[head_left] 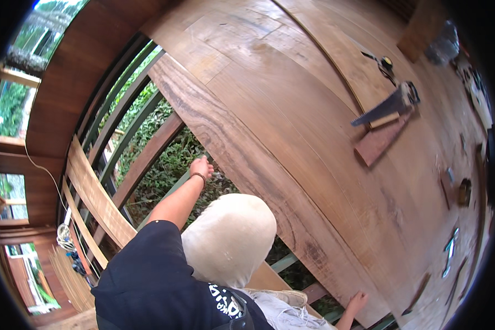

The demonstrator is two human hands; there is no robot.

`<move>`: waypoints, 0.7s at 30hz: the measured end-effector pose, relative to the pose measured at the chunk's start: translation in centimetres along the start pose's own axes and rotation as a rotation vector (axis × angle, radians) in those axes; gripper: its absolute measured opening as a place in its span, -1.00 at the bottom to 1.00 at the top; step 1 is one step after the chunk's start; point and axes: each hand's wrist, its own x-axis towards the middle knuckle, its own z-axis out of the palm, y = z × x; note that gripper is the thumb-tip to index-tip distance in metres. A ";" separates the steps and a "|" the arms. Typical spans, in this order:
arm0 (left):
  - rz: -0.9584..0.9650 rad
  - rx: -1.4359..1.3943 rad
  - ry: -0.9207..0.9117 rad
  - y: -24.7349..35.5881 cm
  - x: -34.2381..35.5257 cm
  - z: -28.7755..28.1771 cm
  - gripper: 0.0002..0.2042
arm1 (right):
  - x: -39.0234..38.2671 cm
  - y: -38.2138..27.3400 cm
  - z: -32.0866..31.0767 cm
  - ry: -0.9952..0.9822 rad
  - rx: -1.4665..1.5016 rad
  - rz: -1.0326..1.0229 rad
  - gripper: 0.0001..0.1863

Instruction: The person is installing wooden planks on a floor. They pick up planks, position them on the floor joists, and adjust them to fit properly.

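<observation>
My left hand (202,168) is at the inner edge of a long, dark-grained plank (231,181), fingers curled where it meets a green joist (173,195); I cannot tell which it grips. Lower right, my right hand (357,301) has curled fingers at the near end of that plank, its underside hidden. The plank lies beside laid floorboards (280,110), bordering open joists with leaves visible below. My beige-covered knee (228,236) is bent between my hands.
A handsaw (377,110), reddish offcut (368,151) and tape measure (386,63) lie on the boards. Loose planks (96,192) cross the joists at left, near coiled cord (65,236). More tools (451,250) and scraps lie at far right. Wooden walls with openings line the left.
</observation>
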 end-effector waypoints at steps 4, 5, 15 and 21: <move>0.072 -0.159 0.085 2.2 4.4 -1.1 -0.63 | -2.0 -21.5 2.4 -0.278 -0.450 -0.590 -0.71; 0.081 -0.207 0.095 3.0 5.4 -0.1 -0.63 | -1.7 -24.8 3.7 -0.274 -0.498 -0.764 -0.65; 0.023 -0.022 0.410 7.2 9.8 9.4 -0.16 | -6.8 -53.8 30.2 -0.202 -0.283 -1.269 -0.39; 0.065 -0.130 0.411 8.6 7.1 6.7 -0.28 | -7.6 -57.7 39.7 0.066 -0.306 -1.211 -0.24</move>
